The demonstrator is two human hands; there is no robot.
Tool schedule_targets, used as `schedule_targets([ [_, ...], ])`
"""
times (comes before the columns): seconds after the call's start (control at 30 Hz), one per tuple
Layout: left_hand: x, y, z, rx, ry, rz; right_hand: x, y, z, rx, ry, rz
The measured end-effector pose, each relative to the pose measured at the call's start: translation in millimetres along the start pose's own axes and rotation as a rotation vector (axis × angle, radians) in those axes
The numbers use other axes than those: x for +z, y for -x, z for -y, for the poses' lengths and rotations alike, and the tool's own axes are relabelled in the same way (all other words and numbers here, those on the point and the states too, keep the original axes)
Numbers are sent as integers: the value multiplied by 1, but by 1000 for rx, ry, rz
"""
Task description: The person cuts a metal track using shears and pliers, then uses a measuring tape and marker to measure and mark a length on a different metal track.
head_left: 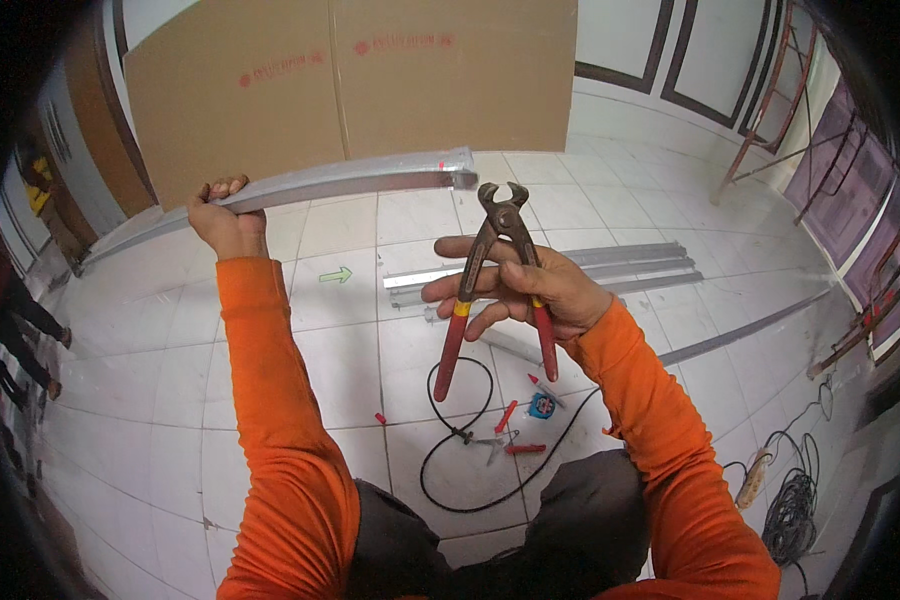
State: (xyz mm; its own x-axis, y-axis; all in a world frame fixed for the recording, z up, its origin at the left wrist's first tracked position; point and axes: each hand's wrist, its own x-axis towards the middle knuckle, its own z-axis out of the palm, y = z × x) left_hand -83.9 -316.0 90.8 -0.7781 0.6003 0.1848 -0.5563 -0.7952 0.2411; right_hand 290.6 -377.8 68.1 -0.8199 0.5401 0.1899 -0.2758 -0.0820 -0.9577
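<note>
1. while the left hand (228,222) is up at the left, its grip is wrapped around a long grey metal strip (360,183), which runs past the hand on both sides, its right end in front of the cardboard (450,90).
2. the right hand (575,295) has its grip loosely on a pair of pincers (478,252), fingers spread across the red-ended handles; the pincers stand upright near the middle of the view, jaws up and parted.
3. behind the right hand, more metal strips (660,269) lie on the tiled floor (300,380).
4. below the pincers, a black cable (434,458) loops on the floor, with a small blue case (541,405) and a red-handled tool (526,449) near it.
5. at the lower right lies a coiled cord (792,515).
</note>
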Motion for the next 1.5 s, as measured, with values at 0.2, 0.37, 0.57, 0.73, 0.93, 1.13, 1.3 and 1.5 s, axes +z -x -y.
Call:
schedule_targets([
  [0.2,-5,-9,6,-132,86,36,6,10,18,64,6,91],
  [0.37,-3,-1,20,-176,49,-26,0,19,19,208,35,221],
  [0.57,-5,-1,35,-246,109,-19,0,15,13,137,23,133],
  [0.73,-5,-2,37,-220,83,-46,3,17,23,133,72,92],
  [0.93,1,11,45,-183,12,-48,-10,12,13,65,76,54],
  [1.13,8,20,44,-132,28,-67,-12,6,-5,62,-108,47],
  [1.3,12,18,38,-63,63,-47,11,3,-9,53,-48,-76],
  [1.5,27,29,28,63,14,-45,23,-10,-25,21,209,-304],
])
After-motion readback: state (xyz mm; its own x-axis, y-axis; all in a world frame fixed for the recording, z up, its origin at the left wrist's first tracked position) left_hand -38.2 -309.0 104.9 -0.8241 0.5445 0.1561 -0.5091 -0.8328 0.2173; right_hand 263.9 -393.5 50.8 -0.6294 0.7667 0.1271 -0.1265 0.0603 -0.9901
